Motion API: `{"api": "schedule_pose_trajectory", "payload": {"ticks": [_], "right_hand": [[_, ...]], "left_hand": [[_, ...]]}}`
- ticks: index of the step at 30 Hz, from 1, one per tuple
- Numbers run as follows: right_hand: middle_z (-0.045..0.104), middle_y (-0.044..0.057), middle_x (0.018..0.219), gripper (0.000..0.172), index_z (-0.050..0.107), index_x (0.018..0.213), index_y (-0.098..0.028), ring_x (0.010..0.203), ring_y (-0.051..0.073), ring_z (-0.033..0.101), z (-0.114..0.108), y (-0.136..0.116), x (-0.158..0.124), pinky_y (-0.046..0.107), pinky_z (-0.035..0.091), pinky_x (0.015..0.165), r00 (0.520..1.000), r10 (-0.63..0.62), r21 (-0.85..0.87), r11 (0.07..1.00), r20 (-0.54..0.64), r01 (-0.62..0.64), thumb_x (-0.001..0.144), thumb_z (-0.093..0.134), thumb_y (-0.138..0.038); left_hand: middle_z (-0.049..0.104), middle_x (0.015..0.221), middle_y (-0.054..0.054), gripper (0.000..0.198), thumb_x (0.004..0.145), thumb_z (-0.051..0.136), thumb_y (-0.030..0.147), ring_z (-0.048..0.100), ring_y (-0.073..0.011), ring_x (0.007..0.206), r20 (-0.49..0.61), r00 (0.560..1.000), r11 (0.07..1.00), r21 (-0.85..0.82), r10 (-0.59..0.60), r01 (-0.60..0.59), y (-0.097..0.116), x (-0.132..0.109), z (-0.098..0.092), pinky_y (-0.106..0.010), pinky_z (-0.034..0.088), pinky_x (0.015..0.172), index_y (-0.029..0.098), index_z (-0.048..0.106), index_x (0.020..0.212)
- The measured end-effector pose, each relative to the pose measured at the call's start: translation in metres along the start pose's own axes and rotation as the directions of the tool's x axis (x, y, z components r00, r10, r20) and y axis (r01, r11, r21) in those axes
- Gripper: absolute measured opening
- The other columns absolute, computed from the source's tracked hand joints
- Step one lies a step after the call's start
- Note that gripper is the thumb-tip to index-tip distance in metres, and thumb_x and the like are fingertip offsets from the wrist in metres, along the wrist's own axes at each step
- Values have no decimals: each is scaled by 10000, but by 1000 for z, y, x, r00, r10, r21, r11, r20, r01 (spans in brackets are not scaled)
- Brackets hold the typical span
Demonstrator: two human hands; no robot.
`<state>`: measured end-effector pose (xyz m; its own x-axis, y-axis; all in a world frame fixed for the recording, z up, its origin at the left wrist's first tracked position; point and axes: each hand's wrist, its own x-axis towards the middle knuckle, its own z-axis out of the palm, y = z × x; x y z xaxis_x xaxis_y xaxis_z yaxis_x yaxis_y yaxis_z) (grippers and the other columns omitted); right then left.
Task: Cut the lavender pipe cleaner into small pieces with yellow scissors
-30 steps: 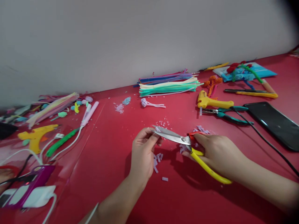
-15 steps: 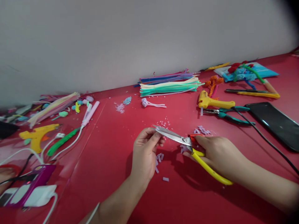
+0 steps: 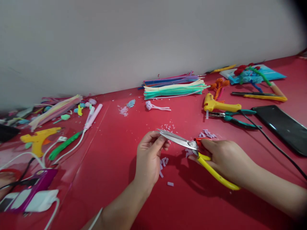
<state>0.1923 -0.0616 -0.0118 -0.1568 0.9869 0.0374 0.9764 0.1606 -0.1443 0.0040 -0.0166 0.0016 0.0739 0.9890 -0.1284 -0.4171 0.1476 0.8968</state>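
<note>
Long steel-bladed scissors w/ curved yellow and red handles (image 3: 179, 141) were gripped in the right hand (image 3: 224, 156), fingers wrapped round the handles, and held a bit above the glossy red worktop (image 3: 115, 179). The blades were nearly closed afaict. The long axis was lined up roughly crosswise between the hands, tips angled left and slightly away from the wearer, pivot and handles over by the right hand. So the tips were set much closer to the left hand (image 3: 150, 156), its thumb and forefinger brought close together right by the blade end. Whether anything was pinched there couldn't be made out tbh, b/c the spot was hidden by thumb and blade.

Short flat lilac strips (image 3: 164, 161) were scattered just to the right of the left hand, w/ one lone lilac rectangle (image 3: 170, 184) nearer the wearer. A small heap of similar lilac pcs (image 3: 207, 134) was left just beyond the right hand, and fine pale shavings (image 3: 169, 126) were sprinkled past the blade tips. Further back, a fuzzy lilac bud w/ two thin stems (image 3: 158, 106) was laid flat, in front of a bundle of green and cream pipe cleaners (image 3: 175, 89).
</note>
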Motion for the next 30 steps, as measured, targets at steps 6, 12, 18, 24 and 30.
{"api": "schedule_pose_trajectory", "payload": {"ticks": [6, 12, 18, 24, 30], "right_hand": [[485, -22, 473, 331, 384, 608, -216, 391, 99, 366, 1, 0, 0, 235, 142, 430, 1000, 10, 24, 1000, 8, -10, 706, 402, -532], [501, -17, 481, 344, 387, 611, -219, 409, 108, 380, 0, 1, 0, 237, 143, 437, 999, 28, 11, 1000, 34, -28, 703, 393, -551], [514, -6, 492, 355, 405, 623, -214, 417, 113, 410, -3, 3, 1, 239, 147, 440, 999, 39, -21, 999, 30, -39, 712, 373, -556], [512, -9, 507, 365, 425, 663, -215, 408, 113, 412, -7, 5, 6, 234, 140, 428, 990, 117, -53, 991, -76, -121, 675, 397, -579], [508, -23, 521, 253, 440, 651, -212, 441, 101, 413, -11, 1, 6, 217, 217, 431, 993, 119, 248, 962, -1, -115, 701, 448, -460]], "left_hand": [[588, 665, 36, 74, 695, 577, 105, 532, -45, 561, 27, 998, 998, -7, 56, -56, -2, 1, -1, -157, 419, 547, 177, 580, 711], [580, 671, 31, 68, 699, 570, 107, 527, -48, 561, 27, 997, 998, 13, 66, -67, -2, 1, -1, -160, 416, 546, 172, 577, 721], [570, 677, 18, 27, 715, 556, 138, 525, -60, 571, 44, 998, 997, 58, 41, -44, -1, 0, -2, -177, 407, 551, 161, 554, 730], [570, 697, -9, 49, 749, 519, 180, 514, -69, 581, 95, 992, 995, 74, -79, 72, -2, 3, -2, -183, 390, 539, 151, 532, 787], [565, 670, -9, 78, 743, 530, 221, 513, -74, 542, 193, 953, 962, 189, -235, 199, -4, 0, 1, -194, 392, 523, 153, 528, 781]]}}
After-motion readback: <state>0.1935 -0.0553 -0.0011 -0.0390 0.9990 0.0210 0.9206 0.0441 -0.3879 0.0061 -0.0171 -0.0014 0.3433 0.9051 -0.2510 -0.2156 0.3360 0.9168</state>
